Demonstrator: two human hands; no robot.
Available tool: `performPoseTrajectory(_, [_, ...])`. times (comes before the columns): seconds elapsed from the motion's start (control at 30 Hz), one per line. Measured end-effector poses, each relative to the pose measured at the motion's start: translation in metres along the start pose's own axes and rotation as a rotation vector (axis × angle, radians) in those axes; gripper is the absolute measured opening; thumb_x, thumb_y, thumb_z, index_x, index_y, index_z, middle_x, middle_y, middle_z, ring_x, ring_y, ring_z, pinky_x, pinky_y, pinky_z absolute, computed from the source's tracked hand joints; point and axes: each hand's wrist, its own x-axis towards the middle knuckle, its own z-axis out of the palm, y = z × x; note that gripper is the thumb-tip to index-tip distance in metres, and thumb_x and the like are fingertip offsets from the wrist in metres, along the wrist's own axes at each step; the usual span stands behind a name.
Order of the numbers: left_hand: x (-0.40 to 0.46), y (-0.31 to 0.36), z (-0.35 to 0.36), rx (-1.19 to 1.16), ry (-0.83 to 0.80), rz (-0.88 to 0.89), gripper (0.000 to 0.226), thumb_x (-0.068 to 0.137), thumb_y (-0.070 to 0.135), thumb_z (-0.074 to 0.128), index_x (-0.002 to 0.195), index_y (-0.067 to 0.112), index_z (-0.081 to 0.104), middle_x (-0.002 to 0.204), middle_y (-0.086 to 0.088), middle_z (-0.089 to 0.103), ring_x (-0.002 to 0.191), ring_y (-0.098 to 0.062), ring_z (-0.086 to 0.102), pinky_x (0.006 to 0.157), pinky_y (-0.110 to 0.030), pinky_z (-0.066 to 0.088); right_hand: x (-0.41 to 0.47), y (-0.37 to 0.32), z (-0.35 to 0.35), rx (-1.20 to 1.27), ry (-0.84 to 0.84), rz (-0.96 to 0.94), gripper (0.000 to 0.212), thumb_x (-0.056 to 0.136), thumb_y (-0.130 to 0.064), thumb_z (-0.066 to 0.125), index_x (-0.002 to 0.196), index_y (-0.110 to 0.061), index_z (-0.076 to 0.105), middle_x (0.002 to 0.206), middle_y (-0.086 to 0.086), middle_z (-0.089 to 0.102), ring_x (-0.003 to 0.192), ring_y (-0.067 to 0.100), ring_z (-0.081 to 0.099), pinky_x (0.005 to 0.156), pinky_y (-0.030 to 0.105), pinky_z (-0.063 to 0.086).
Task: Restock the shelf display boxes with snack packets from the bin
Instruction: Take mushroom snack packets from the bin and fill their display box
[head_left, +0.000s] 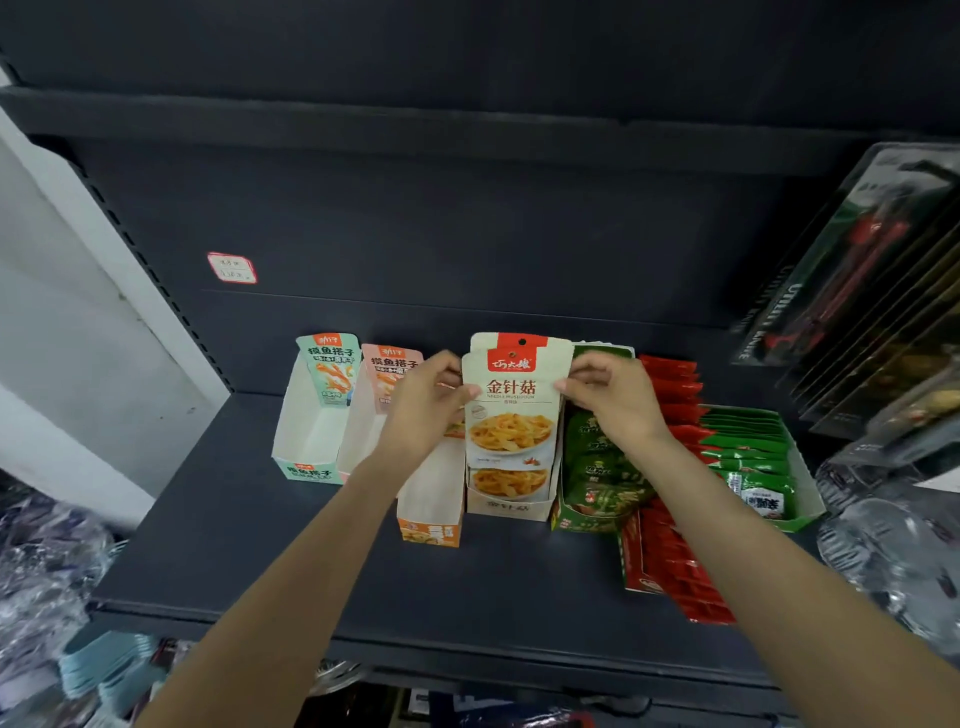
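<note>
Both hands, L (427, 402) & R (609, 397), pinch the upright mushroom packet (511, 415) by its side edges, long axis vertical, directly over its cream box (506, 506) btwn them.

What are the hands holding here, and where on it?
Both hands, left and right, pinch the cream needle mushroom packet by its upper side edges.

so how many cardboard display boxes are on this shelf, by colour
mint green cardboard display box: 1
pale pink cardboard display box: 1
orange cardboard display box: 1
cream cardboard display box: 1
green cardboard display boxes: 2
red cardboard display box: 1
total: 7
</note>
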Motion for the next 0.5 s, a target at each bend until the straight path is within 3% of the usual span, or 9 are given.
performPoseTrajectory(0.2, [0.004,-0.006,0.008,0.238,-0.108,-0.015,0.018,0.084,0.020,0.068,0.076,0.017,0.052,0.105,-0.003,0.069,0.093,-0.017,0.067,0.078,-0.035,0.057,0.000,0.014,-0.006,-0.241,-0.081,0.002,0.010,0.078,-0.005,0.073,0.088,-0.007,0.072,0.092,0.003,0.072,0.087,0.013,0.065,0.084,0.032,0.053])
performPoseTrajectory(0.3, [0.004,-0.007,0.007,0.239,-0.153,-0.023,0.012,0.085,0.018,0.068,0.088,0.014,0.057,0.106,-0.003,0.067,0.097,-0.019,0.065,0.080,-0.035,0.057,0.000,0.012,-0.005,-0.205,-0.062,-0.022,0.013,0.080,-0.010,0.073,0.092,-0.012,0.072,0.094,-0.001,0.071,0.088,0.011,0.064,0.082,0.027,0.052])
performPoseTrajectory(0.4, [0.001,-0.001,0.007,0.225,-0.117,0.043,0.020,0.088,0.020,0.063,0.107,0.018,0.058,0.103,0.005,0.062,0.093,-0.012,0.060,0.071,-0.023,0.054,-0.001,0.009,-0.003,-0.202,-0.055,-0.051,0.011,0.081,-0.011,0.071,0.093,-0.013,0.073,0.092,-0.002,0.070,0.086,0.009,0.063,0.076,0.019,0.050])
performPoseTrajectory(0.5, [-0.002,0.002,0.007,0.197,-0.054,0.107,0.019,0.089,0.022,0.062,0.107,0.025,0.060,0.104,0.007,0.062,0.093,-0.009,0.059,0.072,-0.022,0.054,-0.003,0.013,0.000,-0.220,-0.050,-0.051,0.016,0.082,-0.011,0.071,0.098,-0.015,0.072,0.093,-0.002,0.070,0.085,0.007,0.064,0.073,0.014,0.048])
